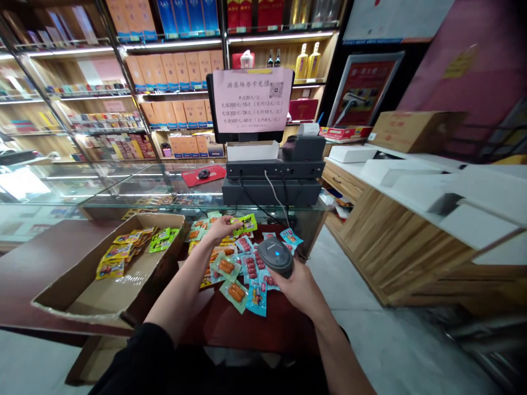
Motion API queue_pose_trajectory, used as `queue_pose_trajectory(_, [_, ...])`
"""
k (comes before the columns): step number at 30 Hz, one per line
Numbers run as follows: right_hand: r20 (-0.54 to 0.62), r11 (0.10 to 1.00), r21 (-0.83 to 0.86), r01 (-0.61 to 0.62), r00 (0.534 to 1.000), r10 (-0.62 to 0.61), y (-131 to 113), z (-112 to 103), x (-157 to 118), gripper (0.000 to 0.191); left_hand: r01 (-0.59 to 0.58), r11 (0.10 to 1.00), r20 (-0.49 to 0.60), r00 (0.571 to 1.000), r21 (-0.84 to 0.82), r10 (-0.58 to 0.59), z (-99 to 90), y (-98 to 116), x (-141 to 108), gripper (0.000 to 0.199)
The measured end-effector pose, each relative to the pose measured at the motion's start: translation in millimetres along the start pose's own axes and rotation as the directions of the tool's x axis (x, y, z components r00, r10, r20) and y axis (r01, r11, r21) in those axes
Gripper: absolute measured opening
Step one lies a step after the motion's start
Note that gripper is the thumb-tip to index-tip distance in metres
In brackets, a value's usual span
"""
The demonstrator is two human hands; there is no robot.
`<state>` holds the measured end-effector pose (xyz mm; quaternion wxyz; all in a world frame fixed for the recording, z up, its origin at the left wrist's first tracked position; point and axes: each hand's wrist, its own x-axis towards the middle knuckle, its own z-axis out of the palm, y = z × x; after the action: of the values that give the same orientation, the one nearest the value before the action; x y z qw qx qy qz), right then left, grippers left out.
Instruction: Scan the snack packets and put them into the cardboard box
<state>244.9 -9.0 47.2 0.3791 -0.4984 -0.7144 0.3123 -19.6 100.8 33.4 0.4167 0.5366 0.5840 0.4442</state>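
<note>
"Hands first: what does each one have?"

"Left hand (221,228) pinches one end of a green snack packet (247,224) between thumb and fingers; right hand (300,286) is closed around a dark barcode scanner (275,257), a blue light glowing on top."

"And from the left?"

"An open cardboard box (101,299) on the reddish-brown desk (255,333). Yellow packets (117,252) lie inside, with a few green packets (162,240) near its right wall."

"Next to that?"

"A loose spread of sausage packets (235,292). The held packet is at its far side; the scanner is over its right part."

"What's behind?"

"A glass counter (144,178) with a mouse (203,174) on a red pad (217,174), then a monitor (211,104) with a pink sheet (251,123) across it."

"Far right?"

"A wood-grain cabinet (382,247), white boxes (486,189) on top."
</note>
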Motion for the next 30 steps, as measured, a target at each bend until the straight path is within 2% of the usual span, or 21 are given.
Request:
queue_pose_trajectory(7, [-0.039, 1.0, 0.002, -0.001, 0.999, 0.001, 4.1, 3.6, -1.5, 0.037, 0.003, 1.0, 0.001, 1.0, 0.031, -0.003, 5.8, 3.6, -2.8, 0.052])
queue_pose_trajectory(16, [-0.041, 1.0, 0.001, -0.004, 0.999, 0.004, -2.3, -1.7, -7.2, 0.035, 0.009, 1.0, 0.045, 0.999, 0.024, -0.01, 13.7, 12.3, -9.4, 0.043])
queue_pose_trajectory(22, [-0.035, 0.999, -0.026, -0.031, 0.999, 0.03, -4.0, -1.1, -7.3, 0.037, -0.003, 1.0, 0.022, 1.0, 0.002, 0.003, 9.5, 10.7, -12.3, 0.047])
queue_pose_trajectory(26, [0.0, 0.998, -0.056, 0.011, 1.0, -0.011, -7.0, 8.2, -3.9, 0.035, 0.029, 0.997, 0.0, 1.0, -0.072, -0.029, -13.9, 2.6, -13.1, 0.048])
queue_pose_trajectory(28, [0.024, 0.996, -0.071, 0.061, 0.998, -0.059, -12.5, 15.1, -0.7, 0.036, 0.054, 0.992, -0.025, 0.998, -0.115, -0.057, -37.5, -1.7, -15.0, 0.049])
queue_pose_trajectory(30, [0.071, 0.993, -0.078, 0.085, 0.994, -0.079, -19.8, 23.2, 3.7, 0.037, 0.067, 0.988, -0.07, 0.995, -0.136, -0.077, -68.7, -5.5, -18.6, 0.05])
